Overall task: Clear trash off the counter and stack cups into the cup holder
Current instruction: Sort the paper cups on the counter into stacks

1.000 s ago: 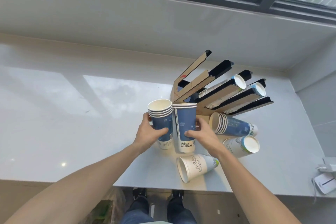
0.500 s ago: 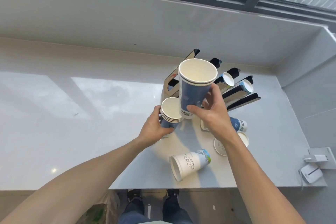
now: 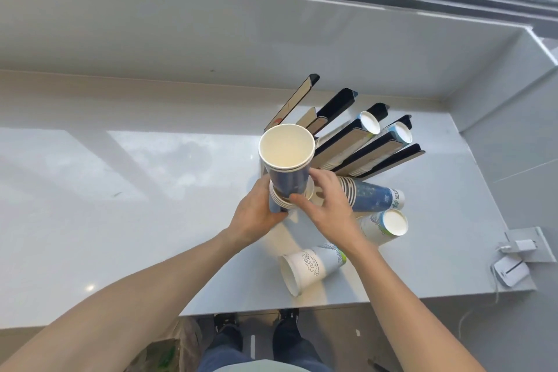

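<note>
My right hand grips a tall blue paper cup whose base sits inside the short stack of blue cups that my left hand holds upright on the counter. Behind them stands the black-and-tan cup holder, tilted, with two of its slots holding cup stacks. A stack of blue cups lies on its side to the right. A white-and-green cup lies below it, and a white cup lies near the counter's front edge.
The grey counter runs left, with a small dark scrap on it. A wall and window sill rise behind. At the right edge sit a white device and a socket plate with a cable. A bag is on the floor.
My right hand lifted the tall blue cup, carried it left over the short stack and lowered it in. My left hand kept holding the stack.
</note>
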